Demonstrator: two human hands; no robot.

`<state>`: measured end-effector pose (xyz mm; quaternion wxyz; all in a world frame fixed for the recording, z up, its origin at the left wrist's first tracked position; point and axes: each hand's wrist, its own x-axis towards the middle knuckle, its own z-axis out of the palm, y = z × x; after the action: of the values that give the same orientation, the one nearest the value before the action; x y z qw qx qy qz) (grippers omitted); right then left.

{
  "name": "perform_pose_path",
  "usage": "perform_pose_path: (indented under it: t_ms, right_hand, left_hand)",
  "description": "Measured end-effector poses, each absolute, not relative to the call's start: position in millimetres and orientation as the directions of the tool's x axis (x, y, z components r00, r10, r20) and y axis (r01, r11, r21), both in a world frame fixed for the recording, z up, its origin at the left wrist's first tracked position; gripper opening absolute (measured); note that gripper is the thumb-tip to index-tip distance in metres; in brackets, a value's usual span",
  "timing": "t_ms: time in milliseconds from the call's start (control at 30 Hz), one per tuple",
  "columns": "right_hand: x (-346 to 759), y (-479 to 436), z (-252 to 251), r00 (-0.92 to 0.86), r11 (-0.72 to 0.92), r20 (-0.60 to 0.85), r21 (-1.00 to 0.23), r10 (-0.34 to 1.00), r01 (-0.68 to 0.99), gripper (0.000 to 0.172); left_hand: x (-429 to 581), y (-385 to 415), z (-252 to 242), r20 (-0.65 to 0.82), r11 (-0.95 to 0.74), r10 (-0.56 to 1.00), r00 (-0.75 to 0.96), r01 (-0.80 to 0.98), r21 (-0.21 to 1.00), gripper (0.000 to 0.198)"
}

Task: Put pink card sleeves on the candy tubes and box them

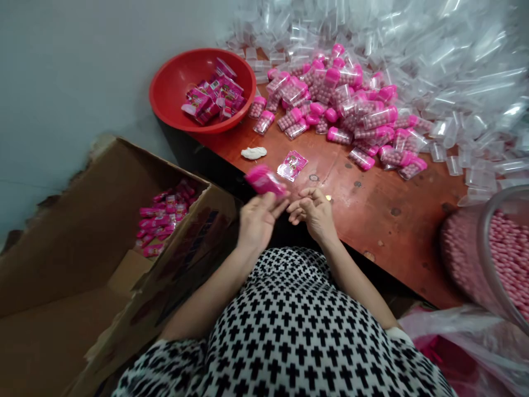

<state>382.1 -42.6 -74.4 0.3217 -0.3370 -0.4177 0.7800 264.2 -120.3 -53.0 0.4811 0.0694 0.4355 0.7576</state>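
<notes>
I am gripping a blurred pink piece (pixel 264 181) with my left grip (pixel 256 223), fingertips closing on its lower end; it is sitting tilted over the near edge of the tabletop (pixel 367 198). My right grip (pixel 316 215) is hovering just beside it, fingers loosely curled and parted, with nothing showing in them. I am judging this as the middle of handling a single piece; the next move is probably calling for a light, steady pinch, as the surface is looking slick.

Just beyond my hands, a printed pink sleeve (pixel 292 165) is lying flat, thin and shiny as film, near a crumpled white scrap (pixel 253 153). The wood beneath is showing a smooth reddish finish with dark knots.

Farther out, a round red plastic bowl (pixel 165 96) is holding more glossy sleeves (pixel 221 94). Stubby clear bottles (pixel 347 105) with rounded pink caps and small pink balls inside are lying heaped, and stiff transparent tubes (pixel 454 71) are piling behind them. On my right, a rounded tub (pixel 481 242) is holding loose pink balls (pixel 510 248); on my left, a torn-edged cardboard box (pixel 49 259) is holding shiny pink pieces (pixel 167 218).
</notes>
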Motion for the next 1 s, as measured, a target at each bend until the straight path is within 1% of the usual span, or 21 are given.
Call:
perform_pose_path:
  t_ms: [33,100,167,200,233,267,300,333,367,400,433,500,600,700,800,867,933,1000]
  right_hand:
    - [382,-43,-73,-0.570,-0.437,-0.250,-0.873,0.783,-0.218,0.055]
    - [384,-41,-73,-0.535,-0.418,-0.253,-0.884,0.806,-0.212,0.051]
    - [387,-39,-75,-0.475,-0.398,-0.267,-0.895,0.839,-0.201,0.047]
    - [388,-38,-77,-0.451,-0.391,-0.272,-0.900,0.850,-0.194,0.046]
    - [389,-38,-78,-0.436,-0.385,-0.275,-0.904,0.857,-0.188,0.046]
    - [390,-38,-79,-0.431,-0.380,-0.275,-0.907,0.860,-0.181,0.045]
    - [390,-39,-79,-0.435,-0.377,-0.274,-0.911,0.858,-0.170,0.044]
    - [391,-40,-79,-0.445,-0.373,-0.273,-0.915,0.853,-0.154,0.043]
    - [391,-40,-78,-0.457,-0.369,-0.273,-0.919,0.847,-0.136,0.041]
    - [391,-41,-76,-0.466,-0.364,-0.273,-0.924,0.842,-0.116,0.040]
    - [392,-41,-75,-0.473,-0.360,-0.276,-0.928,0.837,-0.096,0.039]
    - [395,-40,-72,-0.479,-0.350,-0.280,-0.935,0.832,-0.062,0.039]
    - [400,-32,-69,-0.487,-0.321,-0.271,-0.947,0.830,-0.020,0.037]
    - [398,-19,-72,-0.483,-0.255,-0.233,-0.967,0.844,0.021,0.036]
    - [386,-2,-76,-0.392,-0.135,-0.125,-0.991,0.912,0.002,0.034]
    - [376,10,-78,-0.342,-0.089,-0.068,-0.995,0.937,-0.044,0.042]
    - [368,19,-77,-0.354,-0.116,-0.078,-0.990,0.932,-0.086,0.048]
    - [367,25,-73,-0.381,-0.168,-0.115,-0.980,0.917,-0.109,0.047]
  left_hand:
    - [248,-128,-48,-0.276,-0.247,0.721,-0.636,-0.607,0.755,0.031]
    - [216,-141,-42,-0.183,-0.397,0.512,-0.840,-0.419,0.816,0.044]
    - [193,-143,-44,-0.127,-0.400,0.419,-0.899,-0.308,0.863,0.055]
    - [187,-139,-48,-0.102,-0.349,0.419,-0.902,-0.264,0.899,0.056]
    - [185,-131,-55,-0.058,-0.272,0.447,-0.892,-0.198,0.942,0.053]
    - [187,-119,-62,0.014,-0.189,0.490,-0.871,-0.091,0.978,0.048]
    - [191,-105,-70,0.106,-0.111,0.559,-0.823,0.053,0.992,0.042]
    - [197,-90,-78,0.202,-0.052,0.646,-0.736,0.222,0.974,0.038]
    - [203,-75,-85,0.278,-0.023,0.718,-0.639,0.377,0.926,0.034]
    - [208,-60,-92,0.314,0.001,0.779,-0.543,0.502,0.865,0.031]
    - [213,-47,-97,0.319,0.025,0.825,-0.467,0.594,0.804,0.030]
    - [219,-30,-106,0.298,0.065,0.873,-0.385,0.699,0.712,0.027]
    - [220,-22,-115,0.300,0.092,0.879,-0.370,0.750,0.655,0.021]
    - [218,-26,-119,0.333,0.082,0.860,-0.388,0.747,0.660,0.017]
    - [223,-30,-117,0.356,0.047,0.839,-0.412,0.706,0.707,0.017]
    - [230,-33,-110,0.366,0.000,0.832,-0.417,0.661,0.750,0.017]
    - [238,-37,-101,0.371,-0.059,0.829,-0.419,0.594,0.803,0.018]
    - [246,-43,-91,0.331,-0.089,0.819,-0.468,0.467,0.880,0.021]
